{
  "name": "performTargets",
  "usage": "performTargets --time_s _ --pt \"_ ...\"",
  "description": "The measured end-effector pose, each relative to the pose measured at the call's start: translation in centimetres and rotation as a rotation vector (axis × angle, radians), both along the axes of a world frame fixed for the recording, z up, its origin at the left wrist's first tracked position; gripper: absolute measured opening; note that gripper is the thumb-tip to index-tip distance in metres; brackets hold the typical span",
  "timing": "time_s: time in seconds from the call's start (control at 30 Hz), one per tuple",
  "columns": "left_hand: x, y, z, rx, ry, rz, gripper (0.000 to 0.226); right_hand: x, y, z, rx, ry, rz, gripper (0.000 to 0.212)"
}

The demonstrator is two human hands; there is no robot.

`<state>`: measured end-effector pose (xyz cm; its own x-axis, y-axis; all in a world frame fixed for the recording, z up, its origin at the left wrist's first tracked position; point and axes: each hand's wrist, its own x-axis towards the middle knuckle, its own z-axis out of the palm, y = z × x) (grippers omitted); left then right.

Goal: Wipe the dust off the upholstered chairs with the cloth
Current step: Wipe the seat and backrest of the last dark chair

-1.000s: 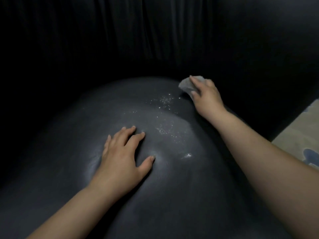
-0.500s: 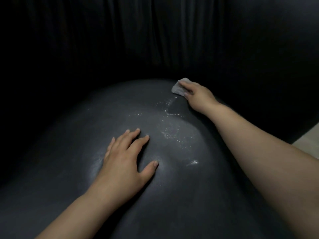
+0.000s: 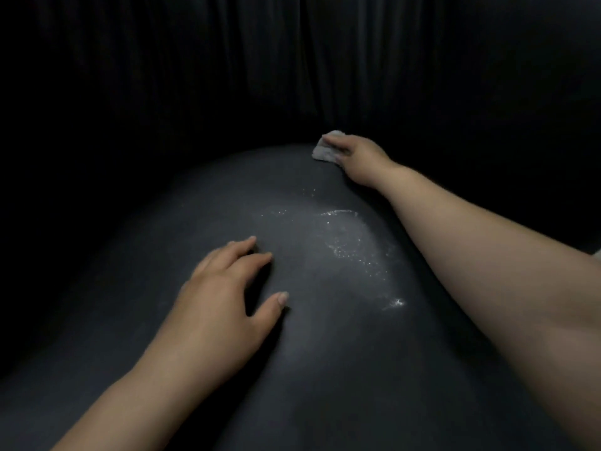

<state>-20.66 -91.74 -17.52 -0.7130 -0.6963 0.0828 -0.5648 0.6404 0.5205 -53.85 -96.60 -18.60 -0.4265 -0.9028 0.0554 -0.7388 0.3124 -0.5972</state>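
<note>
A dark upholstered seat cushion (image 3: 325,369) fills the lower frame. White dust specks (image 3: 354,245) lie scattered across its middle right. My right hand (image 3: 361,157) reaches to the far edge of the cushion and presses a small grey cloth (image 3: 325,149) against it. My left hand (image 3: 224,307) rests flat on the cushion near the centre, fingers spread, holding nothing. A brighter clump of dust (image 3: 395,303) sits to the right of my left thumb.
The chair's dark pleated backrest (image 3: 292,76) rises behind the cushion. Deep shadow covers the left and right sides. A pale sliver of floor (image 3: 597,253) shows at the right edge.
My right hand has slid the cloth farther away, up to the back edge of the cushion. The dust near the far side has thinned. My left hand stays put.
</note>
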Motion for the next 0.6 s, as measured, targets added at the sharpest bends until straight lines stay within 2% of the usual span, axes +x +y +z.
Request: performTargets --time_s 0.1,0.2,0.33,0.4,0.5,0.6 --pt "1.8 -1.0 -0.2 0.005 -0.063 0.032 0.072 2.8 -0.4 -0.4 -0.049 -0.112 0.1 0.036" --pt "2.1 -1.2 -0.9 -0.019 -0.068 -0.012 0.071 5.5 1.9 -0.1 -0.045 -0.153 0.248 0.041" --pt "2.1 -1.3 -1.7 -0.038 -0.047 -0.017 0.075 7.0 5.6 1.3 0.09 -0.28 0.451 0.046" --pt "2.1 -1.4 -2.1 -0.033 -0.033 -0.013 0.077 6.7 4.8 2.2 0.031 -0.327 0.383 0.042" --pt "2.0 -1.5 -2.4 -0.015 -0.027 -0.01 0.077 6.2 1.3 2.4 -0.156 -0.247 0.179 0.042" --pt "2.0 -1.5 -2.6 -0.009 -0.034 0.002 0.078 7.5 -2.3 1.0 -0.131 -0.209 0.18 0.043"
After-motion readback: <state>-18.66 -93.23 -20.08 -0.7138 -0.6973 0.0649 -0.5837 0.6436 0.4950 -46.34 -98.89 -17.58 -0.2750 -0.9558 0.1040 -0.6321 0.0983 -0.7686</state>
